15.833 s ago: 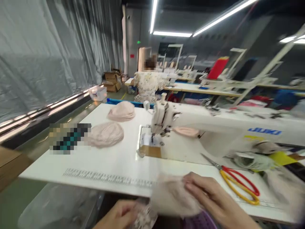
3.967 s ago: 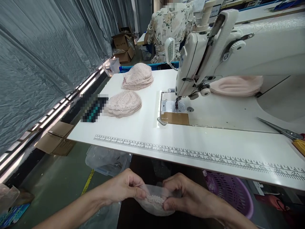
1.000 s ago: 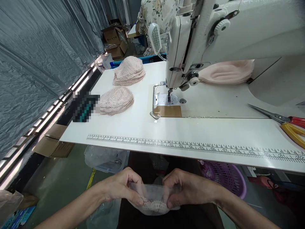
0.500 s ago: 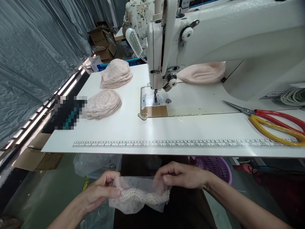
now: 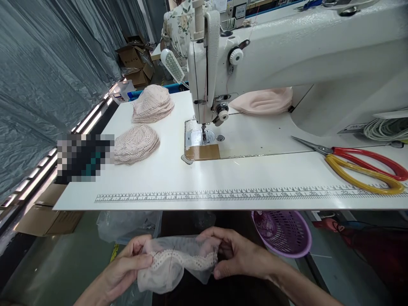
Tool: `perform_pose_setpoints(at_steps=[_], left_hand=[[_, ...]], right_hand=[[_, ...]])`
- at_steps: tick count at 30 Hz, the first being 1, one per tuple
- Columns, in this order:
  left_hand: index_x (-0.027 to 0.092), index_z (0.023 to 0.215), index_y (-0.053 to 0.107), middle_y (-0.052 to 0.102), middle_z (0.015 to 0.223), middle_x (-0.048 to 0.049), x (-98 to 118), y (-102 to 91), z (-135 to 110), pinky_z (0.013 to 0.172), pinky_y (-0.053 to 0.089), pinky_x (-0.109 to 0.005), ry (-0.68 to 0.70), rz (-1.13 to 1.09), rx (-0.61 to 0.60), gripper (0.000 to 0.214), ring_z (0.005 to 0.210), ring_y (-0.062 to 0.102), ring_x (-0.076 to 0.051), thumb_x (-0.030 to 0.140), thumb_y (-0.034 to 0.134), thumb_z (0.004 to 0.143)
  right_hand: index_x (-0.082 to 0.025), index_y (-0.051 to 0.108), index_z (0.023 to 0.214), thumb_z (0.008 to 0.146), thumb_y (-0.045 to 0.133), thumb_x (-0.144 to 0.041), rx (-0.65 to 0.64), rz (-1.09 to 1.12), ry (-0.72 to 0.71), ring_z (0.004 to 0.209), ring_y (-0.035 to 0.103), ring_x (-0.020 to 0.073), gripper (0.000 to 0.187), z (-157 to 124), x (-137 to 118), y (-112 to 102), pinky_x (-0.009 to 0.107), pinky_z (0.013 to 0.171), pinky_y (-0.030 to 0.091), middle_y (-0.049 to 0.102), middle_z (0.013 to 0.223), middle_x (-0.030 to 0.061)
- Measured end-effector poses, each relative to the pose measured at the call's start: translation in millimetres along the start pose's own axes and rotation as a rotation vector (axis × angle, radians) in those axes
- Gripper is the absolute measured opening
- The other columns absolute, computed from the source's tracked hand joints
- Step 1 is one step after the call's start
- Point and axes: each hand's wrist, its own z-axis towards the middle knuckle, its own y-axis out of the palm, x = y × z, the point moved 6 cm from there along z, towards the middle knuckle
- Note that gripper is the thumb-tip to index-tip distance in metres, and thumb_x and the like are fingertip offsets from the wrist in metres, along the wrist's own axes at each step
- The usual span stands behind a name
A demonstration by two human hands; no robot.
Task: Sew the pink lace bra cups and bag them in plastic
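A sheer pale fabric piece with a scalloped lace edging (image 5: 178, 260) is stretched between my hands, below the front edge of the sewing table (image 5: 153, 178). My left hand (image 5: 126, 263) pinches its left end between thumb and fingers. At the other end my right hand (image 5: 232, 255) has its fingers behind the sheer cloth, with the thumb lower, by the lace end. A white sewing machine (image 5: 204, 80) stands beyond on the table, its presser foot (image 5: 204, 131) over the needle plate. To its left lie two stacks of pink lace cups, the nearer stack (image 5: 137, 143) and the farther stack (image 5: 153, 104).
Scissors with red and yellow handles (image 5: 357, 163) lie at the table's right. Pink fabric (image 5: 264, 101) rests behind the machine head. Under the table are a purple basket (image 5: 299, 242) and clear plastic bags (image 5: 124, 223). A person in a floral top (image 5: 177, 25) is at the back.
The fabric has shifted slightly left and down. My right hand's thumb has moved down and away from its fingers, toward the lace end. The view has turned slightly.
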Motion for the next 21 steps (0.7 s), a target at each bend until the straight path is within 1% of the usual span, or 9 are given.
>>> perform_pose_setpoints(at_steps=[3,5,8,10,13,15,17,19,21], left_hand=[[0.015,0.059,0.056,0.052,0.057,0.0025,-5,-4.1,-4,0.054,0.041,-0.019,-0.033,-0.049,0.061,0.034,0.054,0.049,-0.009,0.029,0.086,0.060],[0.015,0.059,0.055,0.050,0.058,0.0030,-6,-3.7,-7,0.055,0.041,-0.019,-0.042,-0.071,0.103,0.036,0.054,0.048,-0.009,0.030,0.088,0.056],[0.016,0.058,0.055,0.049,0.058,0.0032,-6,-1.7,-11,0.056,0.041,-0.019,-0.038,-0.077,0.138,0.037,0.054,0.047,-0.009,0.031,0.088,0.056],[0.016,0.058,0.054,0.049,0.060,0.0031,-6,-3.7,-16,0.057,0.041,-0.020,-0.038,-0.066,0.162,0.038,0.055,0.047,-0.009,0.032,0.088,0.055],[0.016,0.061,0.054,0.051,0.062,0.0025,-4,-14.7,-27,0.056,0.039,-0.019,-0.042,0.008,0.198,0.039,0.057,0.047,-0.010,0.036,0.088,0.055],[0.015,0.061,0.053,0.050,0.062,0.0025,-2,-26.1,-29,0.054,0.036,-0.019,-0.044,0.121,0.206,0.040,0.057,0.046,-0.010,0.039,0.086,0.058],[0.015,0.059,0.051,0.045,0.058,0.0039,-4,-39.2,-24,0.053,0.031,-0.018,-0.051,0.274,0.205,0.043,0.055,0.042,-0.009,0.043,0.083,0.061],[0.015,0.058,0.050,0.041,0.056,0.0052,-11,-53.2,-10,0.052,0.028,-0.018,-0.064,0.408,0.213,0.046,0.053,0.037,-0.008,0.049,0.081,0.063],[0.015,0.060,0.052,0.043,0.056,0.0049,-22,-66.8,8,0.053,0.027,-0.019,-0.070,0.434,0.227,0.047,0.054,0.038,-0.009,0.051,0.081,0.060]], right_hand=[[-0.024,0.057,0.116,0.063,0.082,-0.019,0.079,0.034,-0.065,0.089,0.060,0.0137,0.059,1,12,5,0.027,0.080,0.046,0.064,0.096,-0.0003],[-0.026,0.054,0.119,0.066,0.080,-0.022,0.123,0.038,-0.082,0.090,0.059,0.0133,0.059,4,21,9,0.027,0.080,0.046,0.063,0.099,-0.0006],[-0.027,0.051,0.122,0.071,0.076,-0.026,0.165,0.024,-0.090,0.088,0.060,0.0137,0.056,8,29,16,0.029,0.082,0.046,0.063,0.100,-0.0002],[-0.026,0.053,0.119,0.072,0.074,-0.027,0.186,-0.001,-0.082,0.087,0.060,0.0146,0.051,10,32,19,0.030,0.082,0.046,0.062,0.098,-0.0003],[-0.024,0.057,0.114,0.074,0.071,-0.029,0.214,-0.051,-0.070,0.087,0.060,0.0152,0.042,12,31,19,0.029,0.079,0.047,0.060,0.093,-0.0006],[-0.024,0.057,0.113,0.075,0.070,-0.030,0.232,-0.097,-0.063,0.086,0.060,0.0152,0.041,18,33,14,0.028,0.076,0.048,0.060,0.092,-0.0004],[-0.024,0.057,0.114,0.075,0.069,-0.029,0.252,-0.165,-0.056,0.085,0.059,0.0153,0.041,32,40,5,0.029,0.075,0.049,0.060,0.092,-0.0006],[-0.024,0.058,0.111,0.077,0.069,-0.028,0.277,-0.254,-0.044,0.084,0.059,0.0157,0.037,54,54,-9,0.032,0.079,0.049,0.061,0.090,-0.0008],[-0.020,0.058,0.110,0.082,0.067,-0.028,0.319,-0.346,-0.021,0.085,0.060,0.0171,0.030,78,72,-26,0.037,0.082,0.049,0.062,0.091,0.0008]])
